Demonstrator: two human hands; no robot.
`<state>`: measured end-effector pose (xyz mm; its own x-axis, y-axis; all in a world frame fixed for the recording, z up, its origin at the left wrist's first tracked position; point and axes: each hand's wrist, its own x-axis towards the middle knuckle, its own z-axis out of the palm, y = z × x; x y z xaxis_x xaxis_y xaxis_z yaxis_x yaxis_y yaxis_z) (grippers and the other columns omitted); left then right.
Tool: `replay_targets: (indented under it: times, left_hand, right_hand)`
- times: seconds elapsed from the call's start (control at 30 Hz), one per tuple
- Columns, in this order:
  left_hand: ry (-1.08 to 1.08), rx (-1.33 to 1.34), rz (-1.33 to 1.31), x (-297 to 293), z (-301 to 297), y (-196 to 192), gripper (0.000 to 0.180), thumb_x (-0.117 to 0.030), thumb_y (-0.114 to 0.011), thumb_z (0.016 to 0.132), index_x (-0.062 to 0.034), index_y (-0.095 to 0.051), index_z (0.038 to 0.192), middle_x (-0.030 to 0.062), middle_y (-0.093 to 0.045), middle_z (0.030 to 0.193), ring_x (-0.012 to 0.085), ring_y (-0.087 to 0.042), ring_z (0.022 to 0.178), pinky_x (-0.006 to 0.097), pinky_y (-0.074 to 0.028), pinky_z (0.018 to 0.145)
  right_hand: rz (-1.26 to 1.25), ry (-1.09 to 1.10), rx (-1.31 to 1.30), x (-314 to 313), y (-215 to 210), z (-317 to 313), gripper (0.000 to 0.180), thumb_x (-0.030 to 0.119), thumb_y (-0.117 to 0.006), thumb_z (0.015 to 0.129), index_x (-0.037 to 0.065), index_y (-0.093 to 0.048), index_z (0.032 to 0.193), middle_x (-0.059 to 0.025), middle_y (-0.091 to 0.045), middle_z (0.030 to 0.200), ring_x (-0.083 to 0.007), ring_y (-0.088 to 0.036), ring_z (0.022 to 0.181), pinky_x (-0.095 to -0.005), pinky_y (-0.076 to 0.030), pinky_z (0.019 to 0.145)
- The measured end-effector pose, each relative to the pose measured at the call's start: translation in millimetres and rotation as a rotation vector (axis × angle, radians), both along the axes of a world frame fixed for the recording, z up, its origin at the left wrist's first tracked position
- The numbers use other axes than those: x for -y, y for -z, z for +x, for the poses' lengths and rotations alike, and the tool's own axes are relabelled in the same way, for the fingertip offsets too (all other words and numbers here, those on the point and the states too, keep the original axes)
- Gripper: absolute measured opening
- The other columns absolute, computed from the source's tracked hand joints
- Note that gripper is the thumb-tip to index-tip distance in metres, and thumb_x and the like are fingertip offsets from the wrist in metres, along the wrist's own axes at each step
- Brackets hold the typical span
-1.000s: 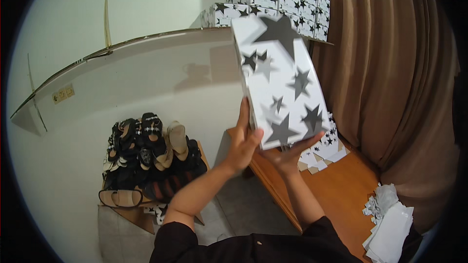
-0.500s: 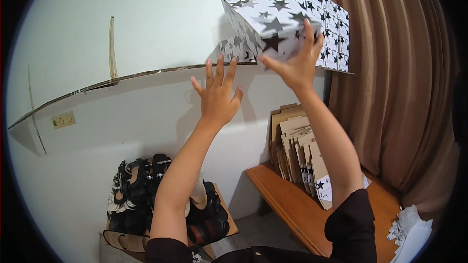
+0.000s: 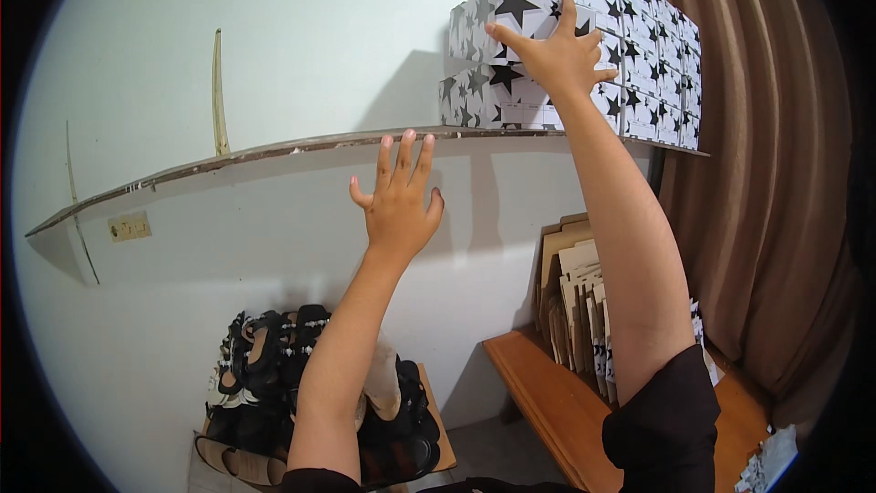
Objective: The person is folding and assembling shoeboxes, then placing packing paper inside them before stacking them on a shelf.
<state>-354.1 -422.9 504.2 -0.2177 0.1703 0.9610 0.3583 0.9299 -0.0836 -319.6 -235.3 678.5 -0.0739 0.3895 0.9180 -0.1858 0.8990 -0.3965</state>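
A white shoebox with grey and black stars sits on top of a matching shoebox on the wall shelf. My right hand is spread against the upper box's front end, fingers apart and not wrapped round it. More star-patterned boxes are stacked in rows to the right. My left hand is raised with its fingers spread and nothing in it, the fingertips overlapping the shelf's front edge in view. I cannot tell whether they touch it.
Several dark shoes and sandals stand on a low wooden stand at lower left. Flattened cardboard boxes lean on an orange-brown bench. A brown curtain hangs at right, with crumpled white material below it.
The tilted shoebox has gone back onto the lower box and now sits level, in line with the stack. My right hand has shifted up against its front; my left hand remains raised below.
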Motion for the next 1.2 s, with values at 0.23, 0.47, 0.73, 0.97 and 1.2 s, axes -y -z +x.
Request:
replay_targets:
  times: [0.23, 0.47, 0.73, 0.97, 1.2]
  left_hand:
    - [-0.021, -0.115, 0.038, -3.7, -21.1, 7.6, 0.072, -0.029, -0.059, 0.075, -0.0255, -0.031, 0.141, 0.0003, -0.021, 0.150, 0.0241, -0.014, 0.138, 0.066, -0.012, 0.092]
    - [-0.029, -0.109, 0.027, -1.8, -16.5, 8.3, 0.071, -0.028, -0.058, 0.075, -0.0240, -0.032, 0.141, 0.0021, -0.023, 0.149, 0.0256, -0.016, 0.137, 0.065, -0.012, 0.094]
    - [-0.022, -0.043, -0.021, 3.2, -4.8, 2.7, 0.072, -0.027, -0.058, 0.074, -0.0220, -0.033, 0.141, 0.0036, -0.025, 0.147, 0.0278, -0.018, 0.136, 0.067, -0.013, 0.094]
    - [0.076, -0.012, 0.044, -6.0, -7.8, 8.1, 0.068, -0.026, -0.059, 0.076, -0.0215, -0.035, 0.140, 0.0064, -0.023, 0.149, 0.0304, -0.013, 0.139, 0.067, -0.006, 0.098]
    - [0.716, -0.140, 0.442, -67.5, 14.6, 175.7, 0.049, -0.015, -0.052, 0.077, 0.0037, -0.049, 0.122, 0.0239, -0.037, 0.138, 0.0408, -0.024, 0.133, 0.052, -0.012, 0.108]
  right_hand:
    - [-0.009, -0.070, 0.023, -14.0, -11.5, -35.1, 0.114, 0.075, -0.066, 0.050, 0.018, -0.029, 0.141, -0.0414, -0.025, 0.133, -0.0501, -0.021, 0.131, -0.0712, 0.001, 0.096]
    - [-0.065, -0.128, 0.033, -21.3, -9.6, -66.8, 0.114, 0.076, -0.065, 0.050, 0.018, -0.029, 0.142, -0.0378, -0.023, 0.137, -0.0468, -0.018, 0.133, -0.0715, 0.001, 0.096]
    - [-0.155, -0.159, 0.042, -10.4, -1.9, -85.7, 0.109, 0.076, -0.061, 0.057, 0.017, -0.026, 0.142, -0.0301, -0.014, 0.144, -0.0415, -0.006, 0.137, -0.0704, 0.001, 0.098]
    - [0.239, -0.420, -0.364, -35.0, 80.5, -55.4, 0.077, 0.047, -0.063, 0.077, 0.010, -0.032, 0.136, -0.0243, -0.026, 0.140, -0.0366, -0.020, 0.133, -0.0645, -0.005, 0.101]
    - [0.113, -0.205, -0.268, -129.5, 361.0, 45.6, 0.042, 0.007, -0.070, 0.065, 0.004, -0.055, 0.105, -0.0144, -0.050, 0.105, -0.0302, -0.050, 0.099, -0.0410, -0.041, 0.087]
